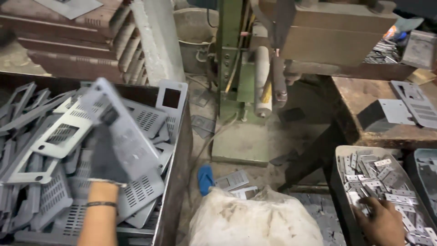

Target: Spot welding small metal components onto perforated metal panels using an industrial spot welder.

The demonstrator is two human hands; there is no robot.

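My left hand (108, 157), in a dark grey glove with a band on the wrist, grips a flat grey perforated metal plate (119, 125) and holds it tilted above a big metal bin (175, 182) piled with similar grey slotted plates (54, 136). The plate is blurred by motion. My right hand (380, 223) is bare and rests at the near end of a tray (340, 157) full of small silver hinge-like pieces (375, 175); whether its fingers hold a piece I cannot tell.
A green press machine (236, 68) stands ahead with a white roller. A rusty workbench (364, 105) at right carries grey plates (409, 107). A white sack (255, 221) and a blue sandal (205, 178) lie on the floor between the bin and the tray.
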